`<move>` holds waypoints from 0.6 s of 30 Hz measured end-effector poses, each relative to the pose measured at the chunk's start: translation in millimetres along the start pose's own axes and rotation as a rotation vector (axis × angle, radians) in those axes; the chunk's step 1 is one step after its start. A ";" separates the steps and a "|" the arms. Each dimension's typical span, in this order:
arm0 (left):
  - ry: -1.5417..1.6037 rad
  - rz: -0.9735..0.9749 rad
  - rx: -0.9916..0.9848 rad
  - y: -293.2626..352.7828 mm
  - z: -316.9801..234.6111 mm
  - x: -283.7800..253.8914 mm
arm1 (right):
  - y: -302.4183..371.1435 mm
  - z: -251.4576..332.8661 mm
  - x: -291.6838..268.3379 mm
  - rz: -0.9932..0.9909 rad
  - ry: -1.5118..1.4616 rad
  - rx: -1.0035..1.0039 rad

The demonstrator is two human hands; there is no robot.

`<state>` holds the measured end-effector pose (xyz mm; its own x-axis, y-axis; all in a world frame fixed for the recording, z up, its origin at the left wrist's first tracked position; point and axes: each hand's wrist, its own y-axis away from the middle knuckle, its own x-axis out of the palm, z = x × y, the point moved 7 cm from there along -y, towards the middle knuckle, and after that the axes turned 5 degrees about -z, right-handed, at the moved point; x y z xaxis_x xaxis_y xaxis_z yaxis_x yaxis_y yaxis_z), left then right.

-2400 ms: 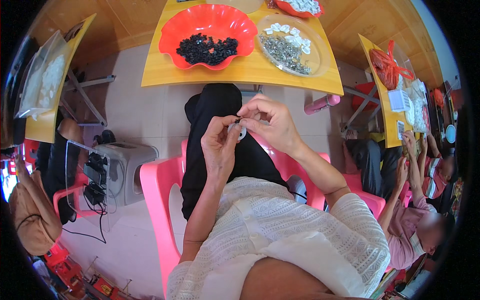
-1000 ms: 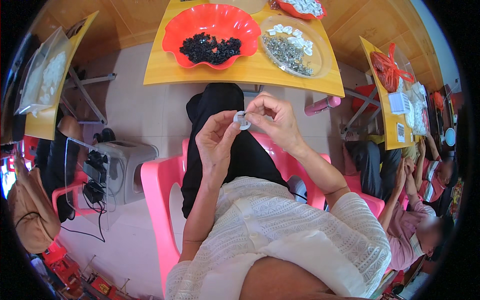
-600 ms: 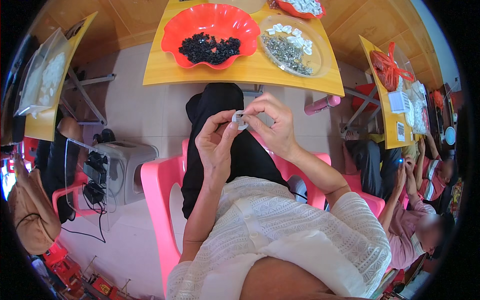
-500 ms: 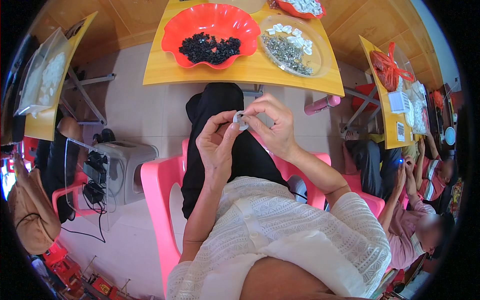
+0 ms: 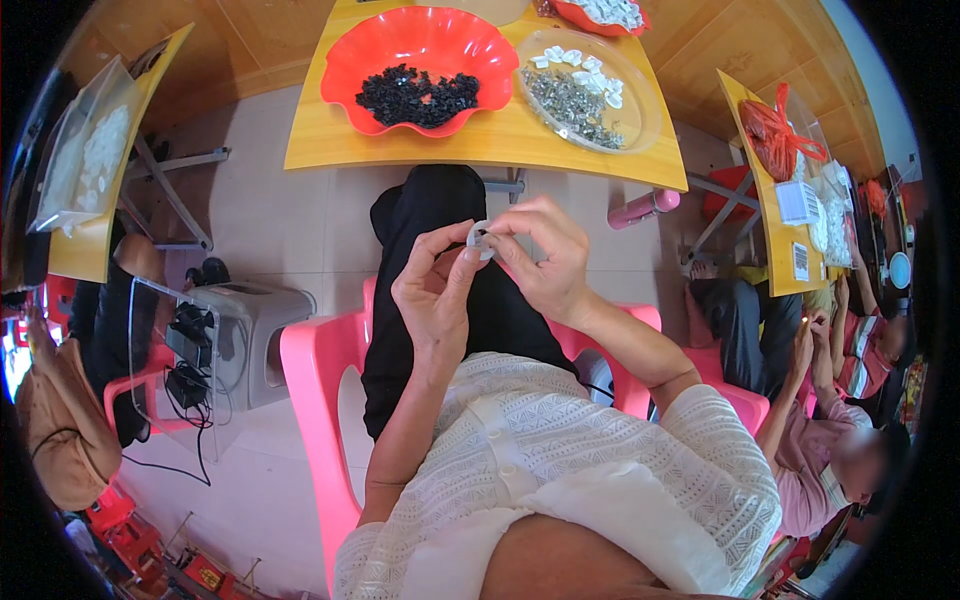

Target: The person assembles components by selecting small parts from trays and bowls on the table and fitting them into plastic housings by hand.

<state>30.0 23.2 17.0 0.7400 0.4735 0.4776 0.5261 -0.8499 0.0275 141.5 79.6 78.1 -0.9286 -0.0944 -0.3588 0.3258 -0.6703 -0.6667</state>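
Over my lap, my left hand (image 5: 432,292) pinches a small white ring-shaped plastic part (image 5: 474,238) between thumb and fingers. My right hand (image 5: 548,258) is closed at the same part, its thumb and index fingertips meeting at the ring's opening. A tiny dark piece shows by those fingertips; its exact shape is too small to make out. Beyond my hands, on the yellow table (image 5: 400,150), a red scalloped bowl (image 5: 420,35) holds many small black pieces (image 5: 415,98). Right of it, a clear round tray (image 5: 645,110) holds small metal pieces (image 5: 572,105) and white plastic parts (image 5: 600,78).
A red dish (image 5: 600,15) of white parts stands at the table's far right. A pink bottle (image 5: 643,208) is below the table's right edge. I sit in a pink chair (image 5: 318,400). A grey stool (image 5: 262,340) is to the left. Co-workers sit at side tables left and right.
My right hand has shifted very slightly at the white part, its fingers bent a little differently. My left hand keeps its pinch. A co-worker's hands at the right moved a little.
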 end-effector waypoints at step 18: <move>-0.034 -0.012 -0.018 0.1 5.1 1.9 | 13.0 -46.6 21.8 0.159 -0.674 0.694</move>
<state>33.6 25.1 13.4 0.7480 0.4907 0.4470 0.5271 -0.8484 0.0491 133.8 103.0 31.2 -0.8599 -0.4772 0.1810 0.4796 -0.8769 -0.0334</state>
